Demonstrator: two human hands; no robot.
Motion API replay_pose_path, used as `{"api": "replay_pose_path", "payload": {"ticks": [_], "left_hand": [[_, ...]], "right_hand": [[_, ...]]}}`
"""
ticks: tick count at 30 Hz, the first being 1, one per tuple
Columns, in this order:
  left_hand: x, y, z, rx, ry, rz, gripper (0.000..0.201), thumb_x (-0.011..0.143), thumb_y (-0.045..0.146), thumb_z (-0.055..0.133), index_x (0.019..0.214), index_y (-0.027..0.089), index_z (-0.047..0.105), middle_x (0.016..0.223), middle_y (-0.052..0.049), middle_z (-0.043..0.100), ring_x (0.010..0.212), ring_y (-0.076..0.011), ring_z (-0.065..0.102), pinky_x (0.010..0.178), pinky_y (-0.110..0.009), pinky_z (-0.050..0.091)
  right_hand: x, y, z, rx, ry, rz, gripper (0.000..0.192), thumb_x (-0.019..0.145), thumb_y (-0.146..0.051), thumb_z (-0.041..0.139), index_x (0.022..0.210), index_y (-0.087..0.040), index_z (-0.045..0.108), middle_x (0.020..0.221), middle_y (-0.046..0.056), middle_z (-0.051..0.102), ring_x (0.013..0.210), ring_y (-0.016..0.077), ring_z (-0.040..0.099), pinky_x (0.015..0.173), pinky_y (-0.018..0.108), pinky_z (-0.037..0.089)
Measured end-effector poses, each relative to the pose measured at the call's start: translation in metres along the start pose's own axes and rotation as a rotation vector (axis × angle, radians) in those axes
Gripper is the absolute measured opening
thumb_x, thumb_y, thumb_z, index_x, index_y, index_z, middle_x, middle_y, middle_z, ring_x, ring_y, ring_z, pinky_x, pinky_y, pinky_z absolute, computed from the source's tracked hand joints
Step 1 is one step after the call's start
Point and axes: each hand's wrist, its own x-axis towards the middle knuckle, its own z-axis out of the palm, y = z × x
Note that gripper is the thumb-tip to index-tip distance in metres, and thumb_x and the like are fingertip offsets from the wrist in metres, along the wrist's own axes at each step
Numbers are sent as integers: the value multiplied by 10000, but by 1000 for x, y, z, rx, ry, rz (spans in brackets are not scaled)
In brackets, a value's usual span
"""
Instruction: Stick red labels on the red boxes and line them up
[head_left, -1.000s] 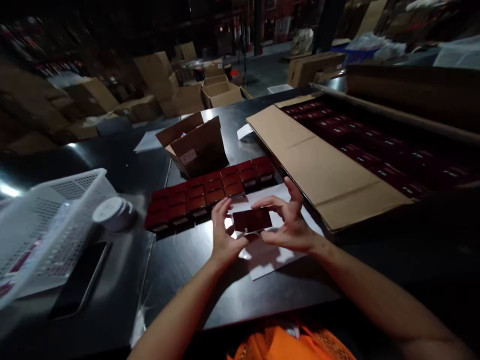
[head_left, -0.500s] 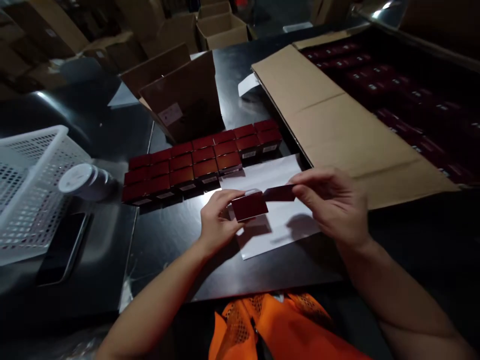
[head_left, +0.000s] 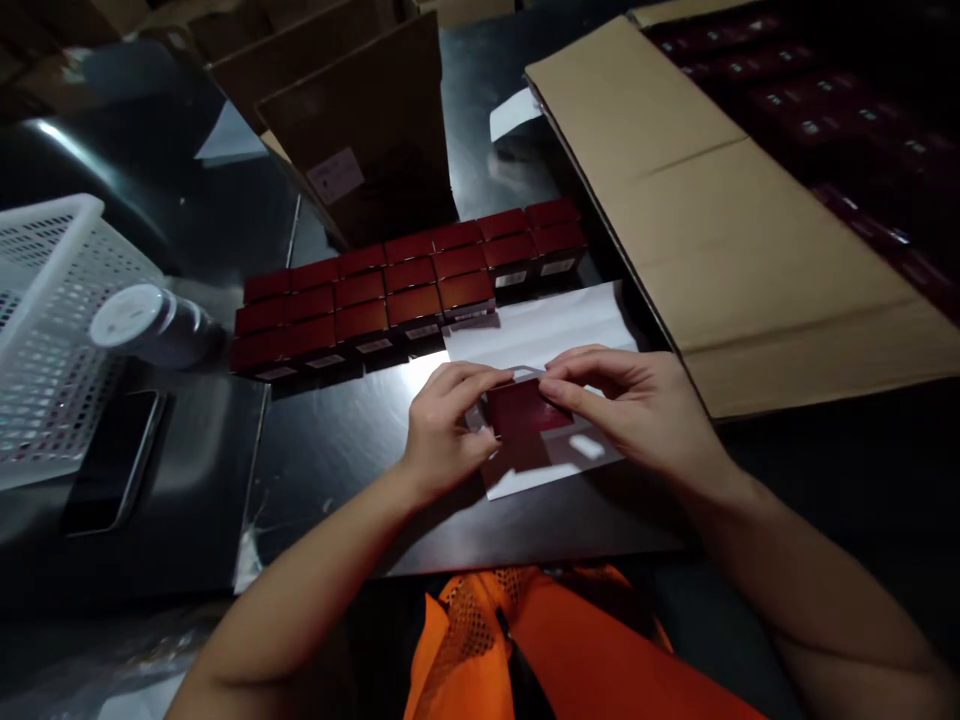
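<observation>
A small dark red box (head_left: 521,415) is held up over a white paper sheet (head_left: 555,325) on the metal table. My left hand (head_left: 450,425) grips its left side, the thumb low and the fingers along the top edge. Thumb and fingers of my right hand (head_left: 637,405) pinch the upper right part of the box, at its flap. A bit of clear material shows at the top edge between my hands. Beyond them, closely packed rows of similar dark red boxes (head_left: 412,275) stand on the table.
An open cardboard carton (head_left: 367,140) stands behind the rows. At right, a large carton's flap (head_left: 675,200) slopes beside many dark red boxes (head_left: 825,100). To the left are a white plastic basket (head_left: 90,240), a lidded jar (head_left: 154,325) and a phone (head_left: 112,460).
My right hand has come left, bringing the flap from out beside the box in against it. My left hand still holds the box, whose broad face now shows. The camera view has shifted.
</observation>
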Motion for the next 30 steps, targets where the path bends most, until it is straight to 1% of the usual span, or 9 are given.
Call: {"api": "replay_pose_path", "payload": {"ticks": [3,6,14,23,26,28,29,30], "left_hand": [[-1,0,0,2,0,11,396,743,141,784,1119,209,679,1004,-45,712,928,-178,663,832,-303,539],[-2,0,0,9,1,21,376,752,158,779,1113,201,680,1004,-51,715,928,-181,666,834,-306,542],[-1,1,-1,27,-8,-6,364,757,145,771,1108,198,686,1002,-45,717,927,-171,666,843,-297,538],[-2,1,-1,45,-14,-3,326,796,249,773,1107,207,687,998,-49,721,915,-177,669,825,-307,542],[-1,2,-1,38,-8,-18,324,798,290,778,1099,206,693,988,-50,722,905,-178,670,819,-312,544],[-1,3,0,33,-5,-24,322,794,281,779,1095,202,695,984,-50,722,901,-175,669,819,-308,543],[-1,4,0,31,-6,-26,316,796,274,777,1092,201,695,982,-50,722,899,-174,669,819,-306,543],[-2,4,0,30,-10,-33,308,799,267,773,1089,199,696,980,-50,722,900,-173,669,818,-304,543]], "right_hand": [[-1,-2,2,6,9,17,191,809,-404,795,799,-214,783,826,28,743,759,202,691,730,307,564],[-1,-3,3,-4,17,15,191,809,-399,797,795,-208,787,824,25,747,750,192,692,725,295,560],[-1,-1,4,-17,19,20,178,805,-381,804,810,-204,787,828,15,750,758,174,692,714,261,546],[1,-2,3,-45,19,15,183,811,-382,790,812,-199,787,827,21,754,754,188,696,719,286,554],[-1,0,5,-70,29,-24,165,823,-370,782,815,-205,784,827,18,755,757,186,700,719,288,557],[-3,3,7,-107,42,-83,136,838,-347,772,823,-212,780,849,19,754,779,190,700,716,292,555],[-5,4,8,-133,52,-113,114,843,-330,769,856,-218,782,864,20,749,779,189,694,713,295,555],[-6,6,8,-162,68,-139,128,840,-318,773,930,-228,784,863,18,737,762,185,683,710,301,555]]}}
